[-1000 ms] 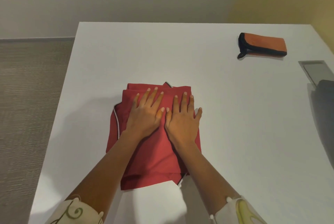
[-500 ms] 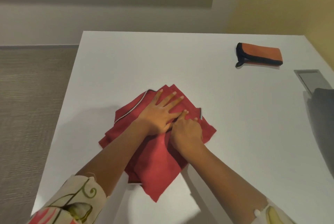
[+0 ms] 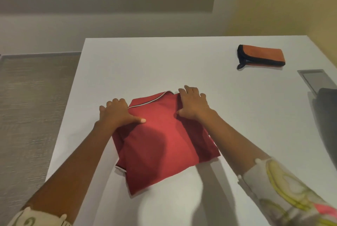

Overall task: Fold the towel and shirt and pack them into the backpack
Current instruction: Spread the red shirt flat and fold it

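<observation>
Shirt (image 3: 164, 145) (folded): left hand (image 3: 116, 112), right hand (image 3: 193, 105) seemingly grip edges.

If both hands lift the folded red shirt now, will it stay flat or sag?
Probably it sags: the red shirt is thin cloth in loose layers, with uneven edges. It looks light, so the left hand and right hand, gripping its far corners, should lift it. The fold may open.

Left hand (image 3: 116, 113) is covering the far-left corner of the red shirt (image 3: 164, 143), with its fingertips curling out of sight. Right hand (image 3: 194, 104) is hiding the far-right corner, grip unclear. Dark grey object (image 3: 326, 116) is running off the right edge, unidentifiable, and is overlapping a grey panel (image 3: 316, 79). Patterned sleeves (image 3: 284, 189) are getting cropped at the bottom.
</observation>
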The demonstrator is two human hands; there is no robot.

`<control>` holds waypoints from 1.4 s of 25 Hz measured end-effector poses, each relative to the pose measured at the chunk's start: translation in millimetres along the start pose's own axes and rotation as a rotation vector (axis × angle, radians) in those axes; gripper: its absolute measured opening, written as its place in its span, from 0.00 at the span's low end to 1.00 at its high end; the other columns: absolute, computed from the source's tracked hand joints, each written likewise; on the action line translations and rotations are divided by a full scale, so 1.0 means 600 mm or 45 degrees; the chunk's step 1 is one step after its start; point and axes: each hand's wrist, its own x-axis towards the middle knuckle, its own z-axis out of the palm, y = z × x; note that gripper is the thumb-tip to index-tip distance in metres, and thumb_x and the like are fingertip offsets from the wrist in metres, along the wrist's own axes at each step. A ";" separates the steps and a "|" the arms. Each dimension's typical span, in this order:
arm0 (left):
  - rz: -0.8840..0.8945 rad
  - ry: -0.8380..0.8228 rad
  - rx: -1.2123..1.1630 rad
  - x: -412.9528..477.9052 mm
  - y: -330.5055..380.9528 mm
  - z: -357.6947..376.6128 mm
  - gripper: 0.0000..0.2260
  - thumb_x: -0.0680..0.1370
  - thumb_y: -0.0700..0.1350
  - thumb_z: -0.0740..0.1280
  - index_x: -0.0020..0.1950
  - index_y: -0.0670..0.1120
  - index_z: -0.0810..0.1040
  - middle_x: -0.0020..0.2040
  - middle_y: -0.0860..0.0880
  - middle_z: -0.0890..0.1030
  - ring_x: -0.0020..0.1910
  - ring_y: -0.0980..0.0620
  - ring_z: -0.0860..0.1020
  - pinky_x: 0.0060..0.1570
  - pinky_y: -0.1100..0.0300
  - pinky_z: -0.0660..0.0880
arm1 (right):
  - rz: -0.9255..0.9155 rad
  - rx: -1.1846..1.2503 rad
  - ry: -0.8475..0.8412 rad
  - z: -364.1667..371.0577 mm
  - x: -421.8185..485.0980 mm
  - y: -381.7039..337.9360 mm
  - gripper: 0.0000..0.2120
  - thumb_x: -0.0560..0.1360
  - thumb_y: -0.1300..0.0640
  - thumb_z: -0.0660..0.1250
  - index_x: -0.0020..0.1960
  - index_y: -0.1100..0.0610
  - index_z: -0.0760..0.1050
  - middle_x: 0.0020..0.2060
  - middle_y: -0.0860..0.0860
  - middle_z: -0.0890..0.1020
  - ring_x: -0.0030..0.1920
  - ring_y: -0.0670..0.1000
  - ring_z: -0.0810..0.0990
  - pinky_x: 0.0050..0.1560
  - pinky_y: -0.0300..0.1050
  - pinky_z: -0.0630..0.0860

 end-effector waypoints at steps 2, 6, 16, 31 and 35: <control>-0.004 -0.150 0.059 0.007 -0.002 -0.019 0.36 0.62 0.73 0.70 0.55 0.48 0.72 0.56 0.48 0.78 0.61 0.45 0.74 0.62 0.47 0.63 | -0.014 0.072 -0.137 -0.001 0.023 0.003 0.43 0.69 0.45 0.73 0.76 0.53 0.55 0.73 0.53 0.63 0.73 0.57 0.59 0.66 0.60 0.62; 0.027 -0.318 0.103 0.011 0.010 -0.035 0.26 0.65 0.65 0.75 0.48 0.49 0.70 0.50 0.50 0.78 0.51 0.47 0.74 0.58 0.49 0.63 | 0.043 0.007 -0.296 -0.020 0.046 0.003 0.31 0.68 0.46 0.72 0.67 0.53 0.67 0.62 0.53 0.74 0.63 0.58 0.72 0.60 0.56 0.66; 0.134 0.049 -0.245 0.003 0.052 -0.084 0.17 0.70 0.56 0.74 0.56 0.53 0.81 0.50 0.50 0.82 0.58 0.45 0.76 0.60 0.47 0.59 | 0.183 0.726 -0.221 -0.051 0.037 0.088 0.18 0.57 0.53 0.77 0.43 0.62 0.81 0.41 0.56 0.84 0.44 0.56 0.83 0.42 0.48 0.79; 0.958 1.005 0.206 -0.028 0.027 0.002 0.20 0.69 0.37 0.72 0.58 0.54 0.82 0.53 0.50 0.81 0.53 0.42 0.76 0.67 0.42 0.60 | -0.452 -0.202 0.953 0.026 -0.063 0.180 0.22 0.59 0.57 0.72 0.53 0.60 0.77 0.53 0.59 0.78 0.50 0.60 0.70 0.42 0.49 0.69; 0.981 0.742 0.218 -0.041 0.013 0.075 0.17 0.66 0.45 0.70 0.55 0.51 0.82 0.50 0.51 0.83 0.51 0.45 0.79 0.65 0.42 0.65 | -0.457 -0.128 0.675 0.115 -0.105 0.206 0.13 0.62 0.53 0.65 0.45 0.56 0.73 0.41 0.53 0.76 0.42 0.56 0.71 0.41 0.50 0.70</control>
